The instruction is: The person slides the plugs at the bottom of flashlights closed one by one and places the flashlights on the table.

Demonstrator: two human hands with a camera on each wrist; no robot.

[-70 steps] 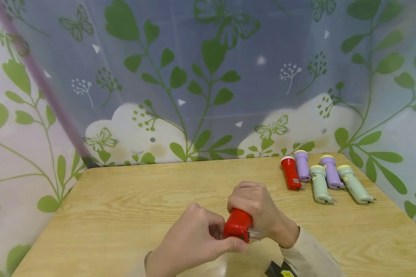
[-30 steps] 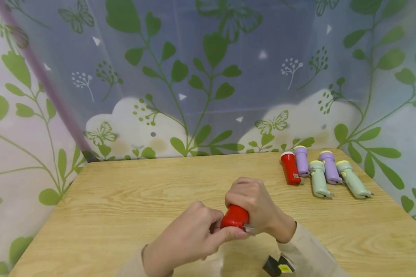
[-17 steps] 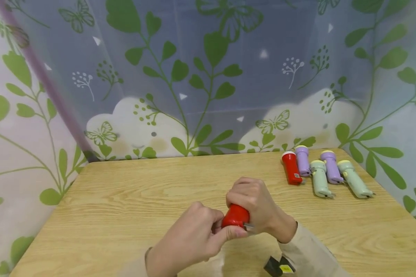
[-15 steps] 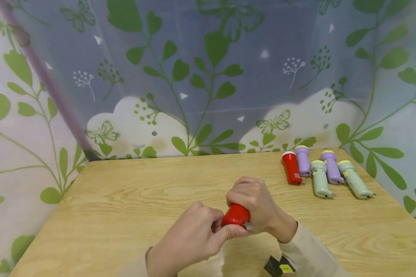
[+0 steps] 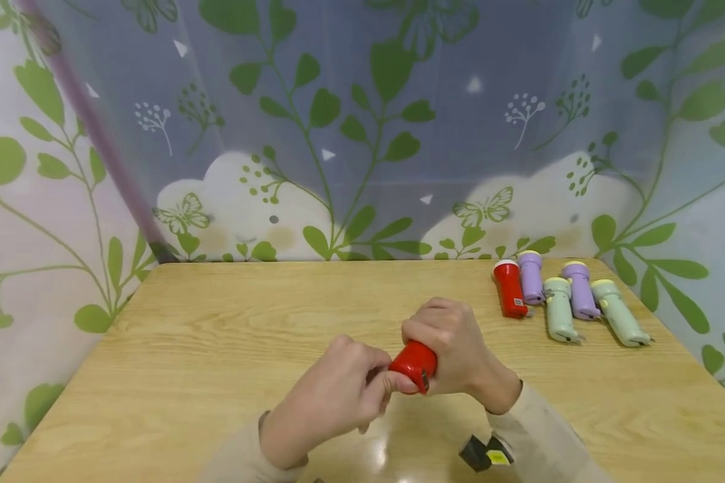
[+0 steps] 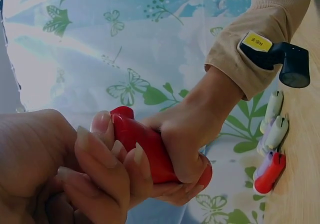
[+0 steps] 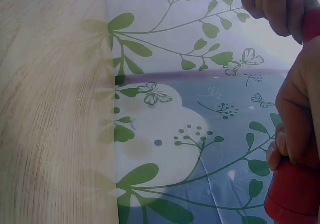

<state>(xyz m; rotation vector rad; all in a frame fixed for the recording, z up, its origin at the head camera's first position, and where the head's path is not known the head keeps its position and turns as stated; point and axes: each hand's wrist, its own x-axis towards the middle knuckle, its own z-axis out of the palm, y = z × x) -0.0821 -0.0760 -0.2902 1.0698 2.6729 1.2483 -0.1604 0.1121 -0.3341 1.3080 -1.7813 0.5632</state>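
Head view: the red flashlight (image 5: 415, 362) is up in the air over the near part of the bench (image 5: 248, 335), with both hands on it and its tail end facing the camera. There's a dark slot in that end.
Right hand: (image 5: 450, 342) wrapped firmly round the body, knuckles up.
Left hand: (image 5: 338, 389) gripping the tail end, thumb laid right over it.
Left wrist view: gives you the left hand's curled fingertips up against the red plastic, which the head view mostly hides. Also a proper look at the black gadget (image 6: 295, 66) with a yellow label on the right sleeve (image 6: 235, 54).
Right wrist view: shows the flashlight's rounded front end poking out past the right hand's fingers; the head view can't see that bit at all.
Flashlight row: far right of the bench, five lying down: a second red one (image 5: 510, 292), two purple ones (image 5: 580, 295) and two pale green ones (image 5: 559, 312). Head view separates them nicely; from the left wrist they overlap and the purple mostly disappears.
Backdrop: leafy, butterfly-print sheet (image 5: 362, 154) behind the bench.
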